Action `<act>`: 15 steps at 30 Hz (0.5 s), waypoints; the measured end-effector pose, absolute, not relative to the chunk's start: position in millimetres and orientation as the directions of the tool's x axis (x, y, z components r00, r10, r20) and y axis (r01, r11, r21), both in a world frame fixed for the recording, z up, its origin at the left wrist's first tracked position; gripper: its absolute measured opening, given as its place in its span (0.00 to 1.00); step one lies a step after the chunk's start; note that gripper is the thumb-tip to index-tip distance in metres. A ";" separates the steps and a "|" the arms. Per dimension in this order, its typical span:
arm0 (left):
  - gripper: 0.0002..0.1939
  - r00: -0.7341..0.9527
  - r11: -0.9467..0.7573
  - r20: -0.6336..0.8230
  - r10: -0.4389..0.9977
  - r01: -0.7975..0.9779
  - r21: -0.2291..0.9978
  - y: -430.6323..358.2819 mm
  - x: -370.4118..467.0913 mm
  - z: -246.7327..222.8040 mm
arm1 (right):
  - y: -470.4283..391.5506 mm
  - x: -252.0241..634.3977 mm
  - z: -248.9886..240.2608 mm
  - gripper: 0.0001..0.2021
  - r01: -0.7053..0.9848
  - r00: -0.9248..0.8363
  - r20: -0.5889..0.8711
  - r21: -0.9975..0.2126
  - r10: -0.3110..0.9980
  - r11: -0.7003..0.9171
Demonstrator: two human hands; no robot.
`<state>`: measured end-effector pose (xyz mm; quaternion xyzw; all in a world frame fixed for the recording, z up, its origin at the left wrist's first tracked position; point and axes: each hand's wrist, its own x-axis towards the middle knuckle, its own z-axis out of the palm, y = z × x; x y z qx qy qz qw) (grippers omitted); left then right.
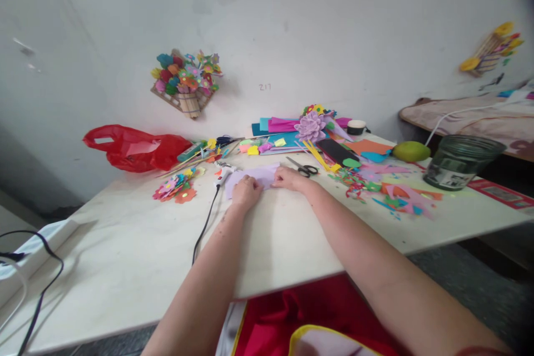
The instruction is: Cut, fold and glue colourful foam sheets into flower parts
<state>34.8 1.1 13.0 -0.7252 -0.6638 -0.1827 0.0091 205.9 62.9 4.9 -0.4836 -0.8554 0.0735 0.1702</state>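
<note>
A lilac craft sheet (pixel 267 171) lies on the white table under both hands. My left hand (pixel 247 191) is closed, its curled fingers at the sheet's near edge. At the right end of the sheet, my right hand (pixel 287 178) pinches the edge. The fingertips are small and partly hidden. A white glue gun (pixel 224 174) with a black cord rests just left of the sheet. Dark-handled scissors (pixel 305 169) lie beyond my right hand. To the left is a pile of cut-out flowers (pixel 175 186).
A red plastic bag (pixel 137 149) sits at the back left. Coloured sheets (pixel 279 125) and a lilac flower (pixel 311 125) are at the back. Scraps (pixel 400 196), a phone (pixel 337 152), a green fruit (pixel 411 151) and a glass jar (pixel 459 164) stand right. A power strip (pixel 41 245) lies left.
</note>
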 end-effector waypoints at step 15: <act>0.24 0.485 -0.504 0.141 0.863 0.841 0.195 -0.3 37.0 5.2 | 53.2 204.0 15.2 0.10 0.802 -0.477 0.182 -0.310 0.860 0.511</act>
